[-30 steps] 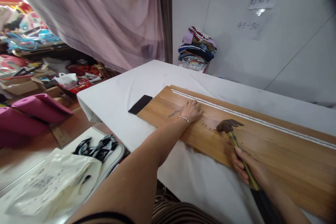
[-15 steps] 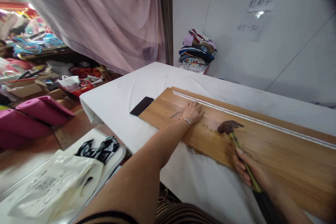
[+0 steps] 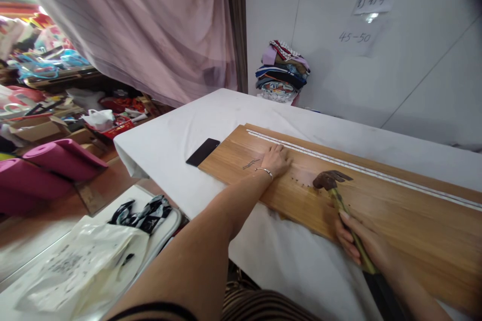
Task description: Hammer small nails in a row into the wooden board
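Note:
My right hand [image 3: 352, 238] is wrapped round the handle of a claw hammer [image 3: 341, 205]. The hammer's rusty head is down at the surface of a wooden board [image 3: 376, 205], by the right end of a row of small dark nail heads [image 3: 299, 182]. Flat on the board to the left of that row lies my left hand [image 3: 276, 160], with a bracelet at the wrist. A few loose nails [image 3: 250, 164] rest just left of it. Along the board's far side runs a pale measuring strip [image 3: 339, 163].
Beneath the board is a table with a white cloth [image 3: 169, 128]. A black phone [image 3: 203, 152] touches or nearly touches the board's left end. A lower stand at left bears a plastic bag [image 3: 79, 266]. Folded cloths [image 3: 282, 72] are stacked by the wall; pink rolled mats [image 3: 52, 163] lie left.
The hammer head has shifted very slightly to the right and up. My left hand stays in place on the board, and the view has moved a little.

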